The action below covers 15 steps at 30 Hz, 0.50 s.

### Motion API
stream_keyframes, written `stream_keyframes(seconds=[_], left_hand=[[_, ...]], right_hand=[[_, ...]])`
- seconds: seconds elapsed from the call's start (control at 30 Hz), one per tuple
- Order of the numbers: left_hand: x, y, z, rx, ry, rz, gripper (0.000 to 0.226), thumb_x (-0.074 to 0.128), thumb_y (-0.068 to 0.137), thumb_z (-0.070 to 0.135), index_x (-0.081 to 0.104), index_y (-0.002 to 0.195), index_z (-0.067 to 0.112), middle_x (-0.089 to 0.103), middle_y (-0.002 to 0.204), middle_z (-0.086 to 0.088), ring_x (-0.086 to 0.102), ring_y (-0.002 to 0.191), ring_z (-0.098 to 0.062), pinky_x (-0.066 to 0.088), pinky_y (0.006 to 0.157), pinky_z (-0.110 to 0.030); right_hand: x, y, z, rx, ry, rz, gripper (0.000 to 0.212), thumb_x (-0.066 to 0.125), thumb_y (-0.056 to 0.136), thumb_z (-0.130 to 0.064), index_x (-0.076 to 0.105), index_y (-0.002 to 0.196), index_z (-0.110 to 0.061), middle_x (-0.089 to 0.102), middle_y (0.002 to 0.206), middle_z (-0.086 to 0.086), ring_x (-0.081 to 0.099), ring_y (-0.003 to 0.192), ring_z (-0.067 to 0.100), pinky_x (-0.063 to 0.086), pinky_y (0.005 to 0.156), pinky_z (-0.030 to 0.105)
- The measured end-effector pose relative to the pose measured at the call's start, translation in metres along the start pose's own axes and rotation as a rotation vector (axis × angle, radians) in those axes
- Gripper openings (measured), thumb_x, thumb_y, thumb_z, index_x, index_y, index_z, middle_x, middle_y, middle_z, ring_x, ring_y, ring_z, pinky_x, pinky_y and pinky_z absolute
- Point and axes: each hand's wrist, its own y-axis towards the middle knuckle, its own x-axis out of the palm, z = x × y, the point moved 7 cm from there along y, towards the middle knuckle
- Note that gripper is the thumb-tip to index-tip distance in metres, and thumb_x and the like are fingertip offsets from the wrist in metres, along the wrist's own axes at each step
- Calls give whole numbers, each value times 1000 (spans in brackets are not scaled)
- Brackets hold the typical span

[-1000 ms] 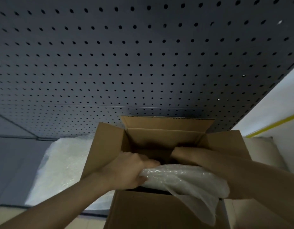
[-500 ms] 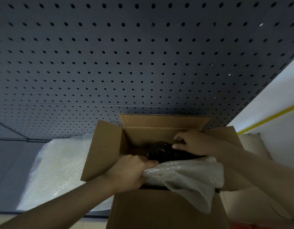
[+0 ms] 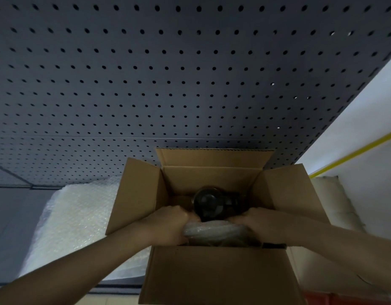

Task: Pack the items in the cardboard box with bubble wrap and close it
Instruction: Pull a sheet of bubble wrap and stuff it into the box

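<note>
An open cardboard box [image 3: 212,276] stands in front of me with all flaps up. Inside it lies a dark round item [image 3: 209,202], partly in shadow. A bunched piece of bubble wrap [image 3: 214,233] sits at the box's near inner edge, just in front of the dark item. My left hand [image 3: 166,225] grips the wrap's left end with curled fingers. My right hand [image 3: 262,223] holds its right end, fingers curled down into the box.
A larger sheet of bubble wrap [image 3: 73,219] lies on the surface left of the box. A dark pegboard panel [image 3: 168,73] rises behind. A white wall with a yellow stripe [image 3: 353,153] is at the right, with a pale cushion-like object [image 3: 335,201] below it.
The wrap hung over the box's front edge; both hands have pushed it down inside. My right hand moved from the far side of the box to the wrap's right end.
</note>
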Motion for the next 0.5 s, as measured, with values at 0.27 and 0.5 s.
stream_keyframes(seconds=[0.27,0.5], left_hand=[[5,-1,-13,-111,-211,-333,45,44,98,36,37,143,37,46,143,8,46,127,-13,37,109,-37],[33,16,-7,-163,-64,-348,39,37,101,19,49,136,29,53,137,-4,53,119,-24,41,100,-34]], right_hand=[[-4,7,14,-63,188,-133,39,45,98,-36,44,136,-45,60,127,-7,60,107,8,48,98,30],[31,28,4,-65,143,-119,38,41,96,-5,61,127,-16,63,127,3,60,106,23,47,96,34]])
